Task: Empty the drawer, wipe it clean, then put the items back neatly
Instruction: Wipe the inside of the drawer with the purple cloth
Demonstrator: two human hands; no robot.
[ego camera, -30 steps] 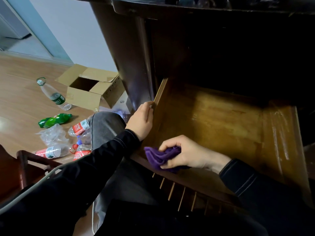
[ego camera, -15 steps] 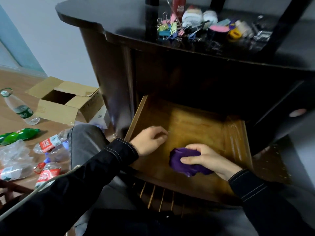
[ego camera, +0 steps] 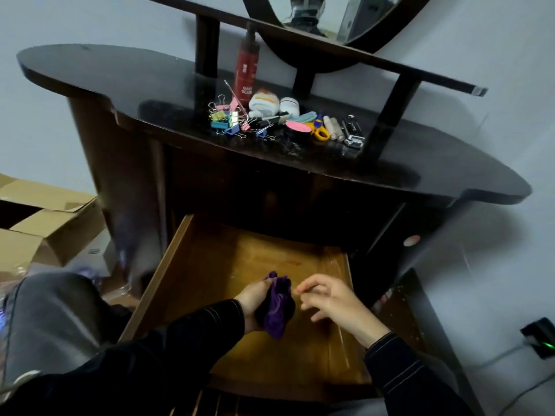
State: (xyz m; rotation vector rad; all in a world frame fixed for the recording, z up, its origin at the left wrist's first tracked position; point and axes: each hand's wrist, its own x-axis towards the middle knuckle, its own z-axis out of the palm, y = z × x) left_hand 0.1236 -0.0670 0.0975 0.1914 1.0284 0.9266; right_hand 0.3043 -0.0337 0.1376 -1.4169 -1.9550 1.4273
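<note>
Clearly between the walls of the drawer (ego camera: 192, 283), left hand (ego camera: 253, 298) grips cloth (ego camera: 277, 307), right hand (ego camera: 333, 301) relaxed beside

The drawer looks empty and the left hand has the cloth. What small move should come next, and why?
Probably the free right hand should reach up to the dresser top for the binder clips: the drawer holds nothing, and the left hand grips the purple cloth bunched up.

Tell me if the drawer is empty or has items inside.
Empty: the drawer shows only bare wood; the left hand holds a purple cloth above it.
</note>
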